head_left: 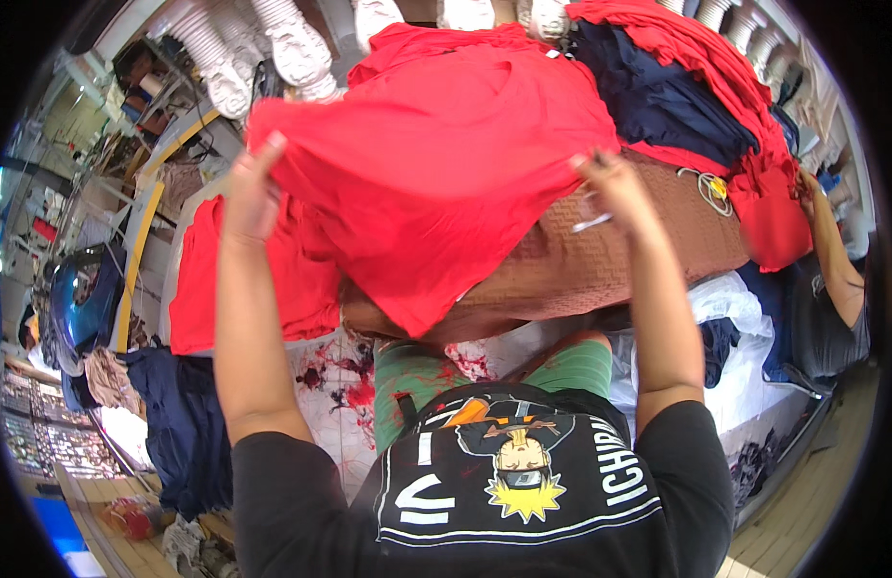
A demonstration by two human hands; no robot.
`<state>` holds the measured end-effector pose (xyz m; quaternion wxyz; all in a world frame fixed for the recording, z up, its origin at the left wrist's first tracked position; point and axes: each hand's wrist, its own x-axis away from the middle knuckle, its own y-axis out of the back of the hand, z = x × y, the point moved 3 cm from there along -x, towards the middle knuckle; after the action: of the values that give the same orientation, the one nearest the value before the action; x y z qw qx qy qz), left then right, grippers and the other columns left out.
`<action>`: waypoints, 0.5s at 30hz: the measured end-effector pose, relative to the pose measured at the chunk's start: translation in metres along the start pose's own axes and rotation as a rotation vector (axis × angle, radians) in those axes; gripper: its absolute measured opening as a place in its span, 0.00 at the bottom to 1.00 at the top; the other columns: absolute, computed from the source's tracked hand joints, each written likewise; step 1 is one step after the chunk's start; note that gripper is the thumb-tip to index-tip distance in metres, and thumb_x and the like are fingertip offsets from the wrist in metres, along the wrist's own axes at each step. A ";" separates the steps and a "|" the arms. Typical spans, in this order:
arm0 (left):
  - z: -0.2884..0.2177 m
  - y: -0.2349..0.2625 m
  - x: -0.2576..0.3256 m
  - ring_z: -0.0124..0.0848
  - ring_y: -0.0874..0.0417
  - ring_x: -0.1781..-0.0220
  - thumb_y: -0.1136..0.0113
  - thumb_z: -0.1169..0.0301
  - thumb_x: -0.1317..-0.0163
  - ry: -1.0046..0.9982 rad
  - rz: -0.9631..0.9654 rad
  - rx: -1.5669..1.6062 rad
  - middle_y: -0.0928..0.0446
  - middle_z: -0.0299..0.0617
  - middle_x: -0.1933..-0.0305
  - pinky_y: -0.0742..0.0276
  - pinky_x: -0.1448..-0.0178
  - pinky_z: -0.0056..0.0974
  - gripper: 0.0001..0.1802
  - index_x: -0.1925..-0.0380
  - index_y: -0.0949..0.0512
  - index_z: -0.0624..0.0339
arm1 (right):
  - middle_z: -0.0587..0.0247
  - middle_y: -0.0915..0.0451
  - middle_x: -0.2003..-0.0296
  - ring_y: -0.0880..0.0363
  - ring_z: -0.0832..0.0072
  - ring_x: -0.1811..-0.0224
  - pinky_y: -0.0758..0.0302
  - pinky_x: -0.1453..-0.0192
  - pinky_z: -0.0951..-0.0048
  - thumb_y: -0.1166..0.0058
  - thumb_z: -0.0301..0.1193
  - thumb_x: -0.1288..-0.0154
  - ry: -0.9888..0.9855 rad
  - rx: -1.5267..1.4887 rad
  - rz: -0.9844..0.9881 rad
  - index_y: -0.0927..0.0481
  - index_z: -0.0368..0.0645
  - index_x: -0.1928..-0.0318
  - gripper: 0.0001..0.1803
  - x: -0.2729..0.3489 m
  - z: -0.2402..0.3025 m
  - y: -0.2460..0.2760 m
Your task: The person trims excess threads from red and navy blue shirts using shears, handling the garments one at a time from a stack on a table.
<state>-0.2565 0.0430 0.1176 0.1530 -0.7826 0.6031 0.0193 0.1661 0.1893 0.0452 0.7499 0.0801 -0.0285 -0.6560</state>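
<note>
A large red garment (436, 183) is stretched between my two hands above a table covered in brown textured cloth (658, 217). My left hand (256, 188) is closed on its left edge, with the thumb on top. At the right edge my right hand (612, 188) pinches the same garment. A small tool with a pale end (591, 223) sticks out below the right palm; its kind is hard to make out. One corner of the garment hangs toward me at the table's near edge. Beside my left forearm lies another piece of red fabric (210, 289).
Navy fabric (648, 96) and more red cloth lie piled at the far right. A yellow-and-white cord coil (718, 191) rests near them. At right, another person's arm (833, 236) reaches to red fabric. White ribbed bundles (297, 43) line the back. Navy cloth (181, 424) hangs at left.
</note>
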 end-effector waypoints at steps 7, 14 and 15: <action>-0.169 -0.035 0.045 0.35 0.23 0.42 0.40 0.69 0.37 -0.379 0.096 -0.380 0.27 0.45 0.40 0.29 0.37 0.42 0.29 0.37 0.37 0.59 | 0.57 0.25 0.57 0.25 0.73 0.58 0.27 0.56 0.70 0.46 0.45 0.34 0.352 -0.262 0.002 0.26 0.40 0.48 0.23 -0.006 0.176 0.080; -0.149 0.043 0.011 0.35 0.18 0.54 0.39 0.70 0.38 0.003 -0.328 -0.503 0.19 0.42 0.55 0.20 0.54 0.42 0.18 0.48 0.25 0.56 | 0.65 0.18 0.55 0.19 0.77 0.61 0.24 0.58 0.75 0.37 0.39 0.39 0.306 -0.185 -0.092 0.20 0.39 0.48 0.23 -0.096 0.198 0.000; -0.160 0.049 0.017 0.36 0.18 0.55 0.39 0.69 0.38 -0.032 -0.532 -0.450 0.19 0.41 0.56 0.20 0.55 0.42 0.16 0.50 0.24 0.54 | 0.63 0.20 0.52 0.22 0.77 0.54 0.26 0.53 0.76 0.41 0.42 0.37 0.275 -0.197 -0.082 0.22 0.40 0.46 0.24 -0.101 0.221 -0.016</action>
<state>-0.3232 -0.0258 0.2558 -0.0140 -0.9260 0.3563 0.1235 0.1039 0.2690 0.2669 0.7237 0.0964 0.1419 -0.6685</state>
